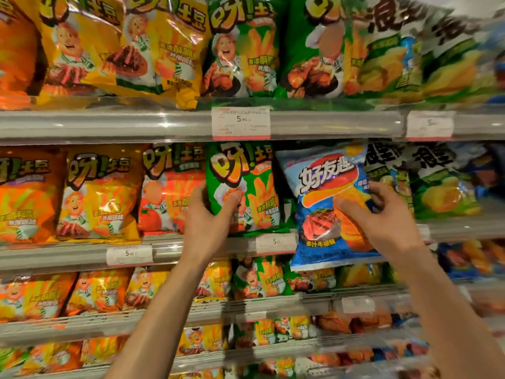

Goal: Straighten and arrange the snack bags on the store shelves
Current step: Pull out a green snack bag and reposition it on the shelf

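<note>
On the second shelf [68, 255] a green snack bag [257, 173] stands upright, and my left hand [210, 217] grips its lower left edge, thumb across the front. To its right a blue chip bag [325, 214] hangs out past the shelf edge, tilted, with its bottom below the shelf rail. My right hand [379, 217] holds that blue bag by its right side, thumb on the front.
Orange and yellow bags [98, 195] fill the second shelf to the left, green-and-blue bags [442, 181] to the right. The top shelf [109, 124] carries yellow and green bags; price tags [241, 123] sit on the rails. Lower shelves hold smaller bags.
</note>
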Demonstrator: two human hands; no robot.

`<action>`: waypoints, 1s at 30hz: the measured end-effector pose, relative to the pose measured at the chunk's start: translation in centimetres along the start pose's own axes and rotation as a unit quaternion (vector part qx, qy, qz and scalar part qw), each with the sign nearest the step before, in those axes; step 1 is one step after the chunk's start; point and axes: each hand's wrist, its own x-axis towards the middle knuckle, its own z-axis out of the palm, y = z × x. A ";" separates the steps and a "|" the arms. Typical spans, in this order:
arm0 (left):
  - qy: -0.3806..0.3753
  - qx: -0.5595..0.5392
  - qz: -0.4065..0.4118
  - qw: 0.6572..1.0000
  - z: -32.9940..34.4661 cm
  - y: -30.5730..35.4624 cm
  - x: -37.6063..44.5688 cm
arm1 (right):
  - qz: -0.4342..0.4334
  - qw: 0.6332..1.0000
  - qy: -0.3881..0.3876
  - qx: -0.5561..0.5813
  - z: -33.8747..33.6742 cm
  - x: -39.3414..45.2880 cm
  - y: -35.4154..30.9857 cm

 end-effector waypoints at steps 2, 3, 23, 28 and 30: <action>0.001 0.003 -0.003 1.000 1.4 0.0 1.0 | -0.011 1.000 0.001 0.001 -0.5 -0.2 0.7; -0.005 0.008 -0.004 1.000 2.0 0.0 1.3 | -0.015 1.000 0.002 0.007 -0.7 -0.2 1.1; 0.015 0.159 0.071 0.985 2.8 -1.3 0.0 | 0.021 0.990 0.001 0.136 1.6 -0.6 3.8; 0.043 0.149 0.160 0.975 2.1 -0.7 -3.7 | 0.035 0.988 0.007 0.152 2.3 -1.5 4.0; -0.052 0.100 0.103 0.988 2.2 0.1 -5.1 | 0.040 0.987 0.000 0.153 2.7 -2.4 3.8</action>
